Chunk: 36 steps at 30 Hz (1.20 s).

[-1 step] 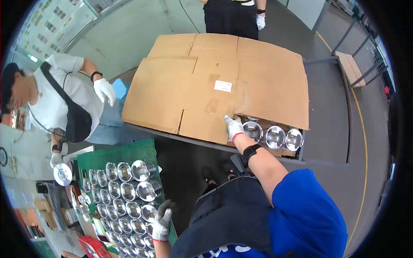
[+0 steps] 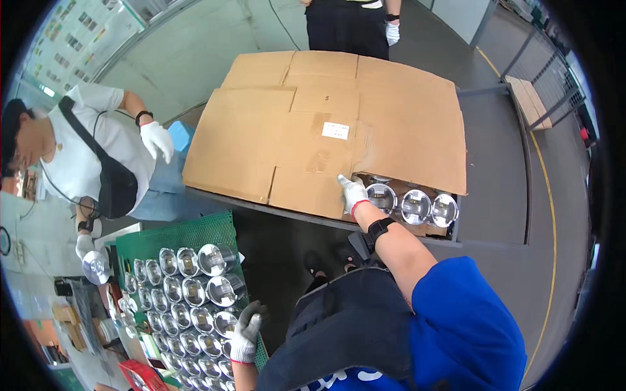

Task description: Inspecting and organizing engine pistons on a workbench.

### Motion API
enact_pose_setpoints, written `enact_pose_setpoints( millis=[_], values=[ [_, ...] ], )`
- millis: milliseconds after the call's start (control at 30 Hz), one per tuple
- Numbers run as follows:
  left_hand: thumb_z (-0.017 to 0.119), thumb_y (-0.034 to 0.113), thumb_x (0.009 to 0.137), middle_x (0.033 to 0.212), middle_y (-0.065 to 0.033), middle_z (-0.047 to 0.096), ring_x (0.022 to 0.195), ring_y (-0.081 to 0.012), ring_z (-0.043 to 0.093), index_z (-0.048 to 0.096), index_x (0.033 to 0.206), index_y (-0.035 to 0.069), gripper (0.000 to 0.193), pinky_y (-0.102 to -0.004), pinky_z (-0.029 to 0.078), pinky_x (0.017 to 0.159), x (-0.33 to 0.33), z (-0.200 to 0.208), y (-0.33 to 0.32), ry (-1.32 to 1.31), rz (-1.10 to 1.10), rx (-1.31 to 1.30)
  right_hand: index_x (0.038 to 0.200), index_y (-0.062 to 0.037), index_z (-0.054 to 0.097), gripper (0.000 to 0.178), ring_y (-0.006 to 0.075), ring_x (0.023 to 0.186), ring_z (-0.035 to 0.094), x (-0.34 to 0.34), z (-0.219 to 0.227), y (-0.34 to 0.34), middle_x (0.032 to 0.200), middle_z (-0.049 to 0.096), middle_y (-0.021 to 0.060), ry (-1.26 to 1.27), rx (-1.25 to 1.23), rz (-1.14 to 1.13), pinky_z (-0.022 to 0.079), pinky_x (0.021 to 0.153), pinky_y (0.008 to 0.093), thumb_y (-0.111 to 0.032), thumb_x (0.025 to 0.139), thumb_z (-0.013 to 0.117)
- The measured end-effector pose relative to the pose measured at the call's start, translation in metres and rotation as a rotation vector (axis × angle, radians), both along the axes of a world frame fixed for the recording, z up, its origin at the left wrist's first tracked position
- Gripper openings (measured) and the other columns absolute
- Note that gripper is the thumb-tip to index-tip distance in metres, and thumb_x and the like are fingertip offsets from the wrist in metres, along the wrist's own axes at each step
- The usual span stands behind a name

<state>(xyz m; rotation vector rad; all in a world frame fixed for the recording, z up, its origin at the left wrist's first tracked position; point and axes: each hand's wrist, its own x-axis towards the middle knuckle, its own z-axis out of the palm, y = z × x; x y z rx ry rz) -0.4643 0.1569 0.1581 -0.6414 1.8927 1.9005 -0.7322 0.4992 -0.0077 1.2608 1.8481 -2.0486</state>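
My right hand (image 2: 354,193), in a white glove, is closed on the near edge of a large brown cardboard sheet (image 2: 254,140). Its thumb lies on top and the other fingers are mostly hidden. Beside that hand, shiny metal pistons (image 2: 415,207) show in the uncovered corner under the cardboard. My left hand (image 2: 245,335), gloved with a grey palm side, hangs at the right side of the rows of pistons (image 2: 223,290) on a green mesh-covered surface (image 2: 195,229). Its fingers are loosely apart, and it holds nothing that I can see.
At the left, a co-worker in a white shirt (image 2: 127,163) holds a piston (image 2: 96,267) in one gloved hand. Another person in dark trousers (image 2: 349,29) stands beyond the cardboard. A red container (image 2: 142,375) is at the lower left; a metal frame (image 2: 528,176) stands at the right.
The co-worker's piston has tilted, its round face now less squarely toward me. The view has shifted very slightly; both my hands stay in place.
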Motion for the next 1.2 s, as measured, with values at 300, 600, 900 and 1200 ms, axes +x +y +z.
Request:
enact_pose_setpoints(
  millis=[300, 600, 900, 1200],
  values=[
    [0.048, 0.045, 0.096, 0.129, -0.0178, 0.051, 0.122, -0.0329, 0.047, 0.038, 0.138, 0.007, 0.058, -0.0467, 0.041, 0.102, -0.117, -0.081, -0.023, 0.036, -0.207, 0.531, 0.120, 0.0000, 0.055, 0.041, 0.0211, 0.102, 0.060, 0.011, 0.112, -0.005, 0.112, 0.063, 0.0115, 0.189, -0.392, 0.139, 0.047, 0.089, 0.0332, -0.023, 0.088, 0.065],
    [0.064, 0.055, 0.081, 0.137, -0.0156, 0.044, 0.128, -0.0297, 0.043, 0.032, 0.139, 0.005, 0.082, -0.0439, 0.034, 0.109, -0.240, -0.106, 0.044, -0.002, 0.415, 1.072, 0.135, 0.0035, 0.040, 0.056, 0.0283, 0.113, 0.057, 0.173, 0.223, 0.133, 0.128, 0.053, 0.0178, 0.419, -0.142, 0.078, 0.048, 0.095, 0.0394, -0.022, 0.089, 0.058],
    [0.057, 0.014, 0.093, 0.124, -0.0077, 0.055, 0.113, -0.0269, 0.055, 0.045, 0.128, 0.012, 0.037, -0.0504, 0.047, 0.093, -0.278, -0.074, 0.193, 0.065, 0.162, 0.768, 0.136, 0.0012, 0.039, 0.063, 0.0257, 0.113, 0.056, 0.231, 0.198, 0.274, 0.128, 0.054, 0.0133, 0.443, -0.044, -0.084, 0.049, 0.094, 0.0402, -0.031, 0.088, 0.064],
    [0.057, 0.012, 0.093, 0.119, -0.0097, 0.056, 0.106, -0.0289, 0.058, 0.044, 0.125, 0.013, 0.034, -0.0477, 0.050, 0.092, -0.319, -0.123, 0.328, -0.168, 0.227, 0.521, 0.132, -0.0035, 0.044, 0.053, 0.0233, 0.103, 0.061, 0.117, 0.094, 0.432, 0.120, 0.059, 0.0099, 0.232, -0.017, -0.154, 0.052, 0.088, 0.0390, -0.030, 0.090, 0.063]
  ],
)
